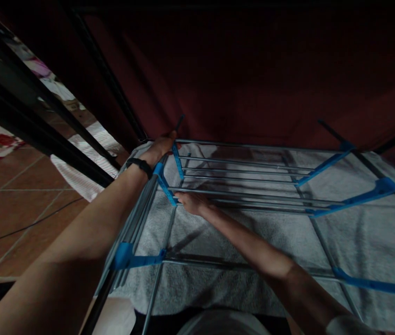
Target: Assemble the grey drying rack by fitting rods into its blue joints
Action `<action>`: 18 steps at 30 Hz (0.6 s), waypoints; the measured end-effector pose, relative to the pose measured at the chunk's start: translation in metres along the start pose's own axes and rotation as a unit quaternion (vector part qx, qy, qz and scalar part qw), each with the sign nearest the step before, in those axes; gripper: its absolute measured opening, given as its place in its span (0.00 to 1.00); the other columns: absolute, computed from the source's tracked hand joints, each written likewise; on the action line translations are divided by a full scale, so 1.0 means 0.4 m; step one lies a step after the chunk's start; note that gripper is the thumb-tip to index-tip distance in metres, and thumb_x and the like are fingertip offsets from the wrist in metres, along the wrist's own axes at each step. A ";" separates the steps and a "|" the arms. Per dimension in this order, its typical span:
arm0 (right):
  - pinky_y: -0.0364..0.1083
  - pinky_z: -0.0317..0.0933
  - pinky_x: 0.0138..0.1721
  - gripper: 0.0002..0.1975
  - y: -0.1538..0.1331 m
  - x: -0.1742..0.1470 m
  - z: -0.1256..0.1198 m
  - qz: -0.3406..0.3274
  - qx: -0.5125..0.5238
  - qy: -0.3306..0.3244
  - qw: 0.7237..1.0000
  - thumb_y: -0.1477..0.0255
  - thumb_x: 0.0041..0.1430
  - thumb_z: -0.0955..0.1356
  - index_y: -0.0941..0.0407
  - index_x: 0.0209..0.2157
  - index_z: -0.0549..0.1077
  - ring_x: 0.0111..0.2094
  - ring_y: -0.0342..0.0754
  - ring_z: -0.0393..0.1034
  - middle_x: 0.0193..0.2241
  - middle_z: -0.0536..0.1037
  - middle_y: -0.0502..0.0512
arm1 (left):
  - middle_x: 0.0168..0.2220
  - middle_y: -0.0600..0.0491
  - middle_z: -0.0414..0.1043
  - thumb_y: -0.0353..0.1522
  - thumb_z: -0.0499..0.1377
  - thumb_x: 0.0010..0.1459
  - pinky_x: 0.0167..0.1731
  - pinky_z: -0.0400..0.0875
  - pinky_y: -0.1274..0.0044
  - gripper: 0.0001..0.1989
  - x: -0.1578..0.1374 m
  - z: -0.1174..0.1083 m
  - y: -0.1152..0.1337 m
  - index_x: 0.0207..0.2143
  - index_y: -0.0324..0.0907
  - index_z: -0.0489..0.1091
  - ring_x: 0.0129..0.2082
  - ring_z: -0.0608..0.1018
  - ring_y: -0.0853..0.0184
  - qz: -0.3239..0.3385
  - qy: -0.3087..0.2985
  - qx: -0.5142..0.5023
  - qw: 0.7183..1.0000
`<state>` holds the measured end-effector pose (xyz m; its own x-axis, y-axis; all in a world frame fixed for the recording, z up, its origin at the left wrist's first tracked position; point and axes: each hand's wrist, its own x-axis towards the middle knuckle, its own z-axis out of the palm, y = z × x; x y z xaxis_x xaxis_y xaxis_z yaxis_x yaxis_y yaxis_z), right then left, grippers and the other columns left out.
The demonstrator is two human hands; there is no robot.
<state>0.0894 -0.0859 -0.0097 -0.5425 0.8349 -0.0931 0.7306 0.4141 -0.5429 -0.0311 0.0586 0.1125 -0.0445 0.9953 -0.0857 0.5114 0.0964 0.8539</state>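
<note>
A metal clothes drying rack (253, 200) with grey rods and blue plastic joints lies across a grey towel-like cloth. At its far left corner my left hand (164, 145), wearing a dark wristband (140, 166), is closed around the frame beside a blue bracket (177, 160). Its palm and some fingers are hidden. My right hand (193, 203) reaches over the rods and grips the left end of one, touching a second blue bracket (167, 188). More blue brackets (349, 200) join the rods on the right side.
The grey cloth (228, 288) covers the surface under the rack. A dark red panel (253, 79) rises behind it. Black metal bars (43, 144) stand at the left, above a tiled floor (19, 186) with a thin cable (26, 228) and a striped white cloth (78, 177).
</note>
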 end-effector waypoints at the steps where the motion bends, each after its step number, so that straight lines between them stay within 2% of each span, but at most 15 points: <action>1: 0.50 0.66 0.56 0.23 0.000 -0.001 0.001 0.003 -0.004 0.001 1.000 0.69 0.71 0.60 0.46 0.65 0.68 0.59 0.52 0.72 0.60 0.76 0.50 | 0.37 0.45 0.81 0.43 0.52 0.70 0.36 0.74 0.75 0.18 0.003 0.001 -0.004 0.46 0.41 0.76 0.41 0.82 0.58 -0.001 -0.005 -0.009 1.000; 9: 0.49 0.66 0.54 0.21 0.000 -0.001 0.004 -0.004 0.005 0.005 1.000 0.70 0.70 0.60 0.47 0.61 0.71 0.57 0.52 0.73 0.59 0.77 0.50 | 0.40 0.44 0.81 0.42 0.50 0.71 0.35 0.73 0.77 0.19 -0.001 -0.001 -0.006 0.50 0.39 0.73 0.42 0.82 0.61 -0.005 -0.016 -0.016 1.000; 18: 0.48 0.67 0.53 0.20 0.004 -0.002 0.018 -0.001 -0.021 0.019 1.000 0.69 0.70 0.61 0.46 0.59 0.73 0.56 0.51 0.74 0.57 0.78 0.49 | 0.38 0.46 0.81 0.43 0.52 0.70 0.36 0.75 0.76 0.18 0.021 -0.001 -0.017 0.47 0.43 0.75 0.42 0.83 0.60 0.003 -0.011 -0.012 1.000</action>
<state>0.0880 -0.0887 -0.0166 -0.5280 0.8472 -0.0592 0.7465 0.4298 -0.5079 -0.0354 0.0664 0.1061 -0.0219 0.9956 -0.0909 0.4908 0.0899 0.8666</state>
